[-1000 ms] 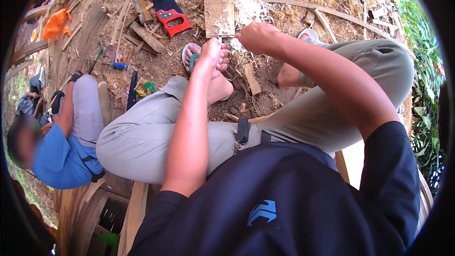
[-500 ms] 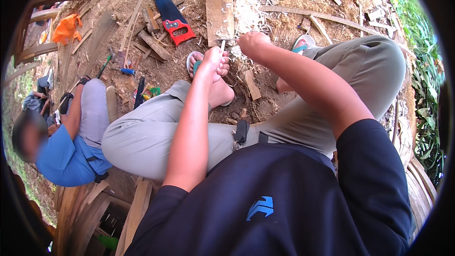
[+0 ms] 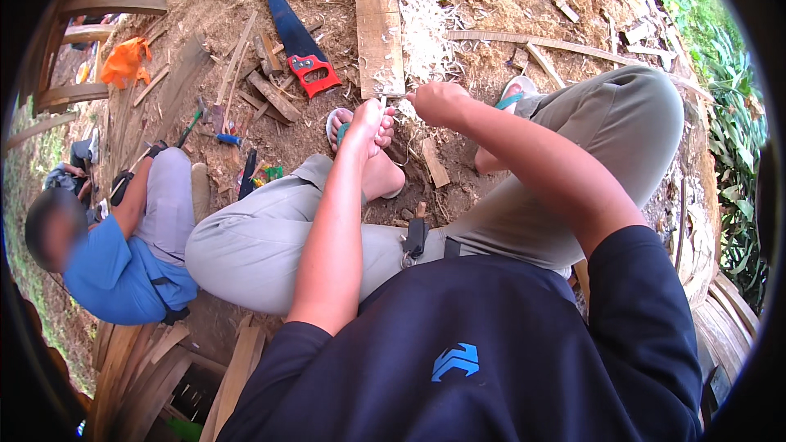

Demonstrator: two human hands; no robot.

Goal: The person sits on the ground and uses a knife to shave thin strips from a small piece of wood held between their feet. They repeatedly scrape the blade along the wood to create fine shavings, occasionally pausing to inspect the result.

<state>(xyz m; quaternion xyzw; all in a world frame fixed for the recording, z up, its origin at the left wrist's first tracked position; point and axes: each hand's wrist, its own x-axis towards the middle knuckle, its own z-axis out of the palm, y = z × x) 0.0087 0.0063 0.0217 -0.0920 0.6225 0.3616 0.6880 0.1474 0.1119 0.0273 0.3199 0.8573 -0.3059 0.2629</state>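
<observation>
My left hand (image 3: 368, 127) is closed round a thin pale wooden stick (image 3: 383, 101), whose tip pokes up out of the fist. Just to the right, my right hand (image 3: 439, 104) makes a fist on what looks like a knife. Its thin grey blade (image 3: 398, 96) reaches left to the stick; the handle is hidden in the fingers. Both hands meet at the near end of a flat wooden board (image 3: 379, 29) lying on the ground. Pale curled shavings (image 3: 427, 41) are heaped along the board's right side.
A handsaw (image 3: 288, 24) with a red handle lies left of the board, beside wood offcuts (image 3: 274, 96). My sandalled feet flank the hands. A person in a blue shirt (image 3: 123, 270) sits at the left. An orange cloth (image 3: 125, 63) lies far left; a long curved strip (image 3: 540, 41) lies right.
The ground, board and saw sit slightly lower in the picture. Both hands stay together at the board's near end, still gripping the stick and the knife.
</observation>
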